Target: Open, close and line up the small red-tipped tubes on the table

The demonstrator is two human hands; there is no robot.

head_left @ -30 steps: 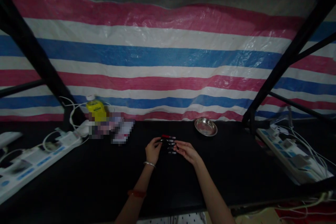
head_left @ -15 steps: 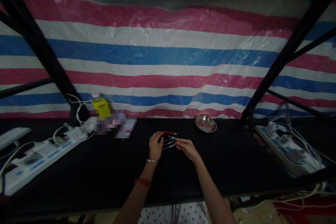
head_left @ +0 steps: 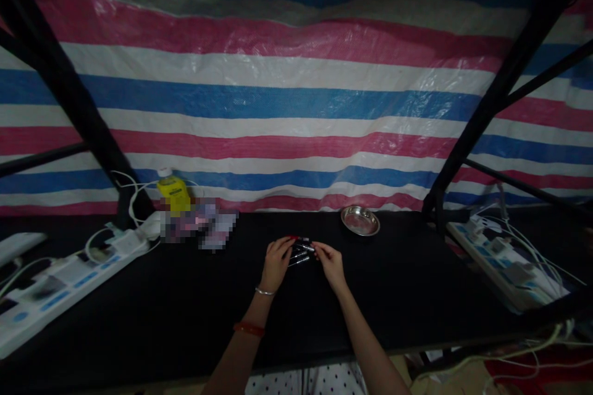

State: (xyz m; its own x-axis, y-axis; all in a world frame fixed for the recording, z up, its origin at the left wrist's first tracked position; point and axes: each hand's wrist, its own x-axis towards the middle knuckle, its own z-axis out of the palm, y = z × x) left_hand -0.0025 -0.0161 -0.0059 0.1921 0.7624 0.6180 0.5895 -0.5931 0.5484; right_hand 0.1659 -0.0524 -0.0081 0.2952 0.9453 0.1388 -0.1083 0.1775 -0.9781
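Several thin dark pens (head_left: 301, 257) with shiny ends lie side by side between my hands on the black table (head_left: 194, 315). A red-and-black pen (head_left: 296, 238) is at the far side of the group, with the fingers of my left hand (head_left: 277, 262) closed on its left part. My right hand (head_left: 331, 262) has its thumb and fingertips pressed together at the right end of a pen with a silvery end. The exact contact at the right fingertips is too small and dark to tell. My left palm hides the pens' left ends.
A shiny metal dish (head_left: 360, 222) sits at the back right. A yellow bottle (head_left: 174, 192) and blurred packets (head_left: 215, 228) are at the back left. Power strips with cables lie left (head_left: 69, 284) and right (head_left: 504, 259). A striped sheet (head_left: 278, 99) hangs behind.
My left fingers have come over the red-and-black pen and cover more of it. My right hand has turned more upright, its fingertips slightly farther right. The view has shifted slightly.
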